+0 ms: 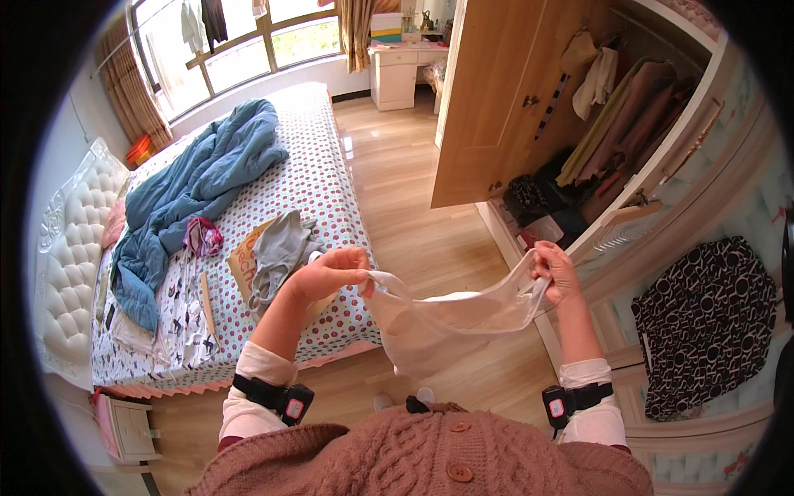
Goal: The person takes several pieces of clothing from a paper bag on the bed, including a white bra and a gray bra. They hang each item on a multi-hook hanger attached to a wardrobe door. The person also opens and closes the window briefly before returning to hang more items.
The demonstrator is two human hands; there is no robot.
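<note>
A thin, sheer white garment (413,329) hangs stretched between my two hands in front of my body; its exact kind is hard to make out. My left hand (332,274) pinches one upper corner, beside the bed's near edge. The other upper corner is in the closed fingers of my right hand (556,273), near the wardrobe opening. Between the hands the upper edge sags, and the lower part droops loosely. On the bed behind my left hand lies a crumpled grey garment (281,252), partly over a brown paper or cardboard piece (241,263).
The bed (318,182) on the left bears a blue quilt (194,169) and a purple-pink cloth (203,237). To the right, the wardrobe door (488,107) stands open beside hanging clothes (637,116). A black-and-white patterned garment (707,326) hangs at far right. A desk (393,78) stands by the window.
</note>
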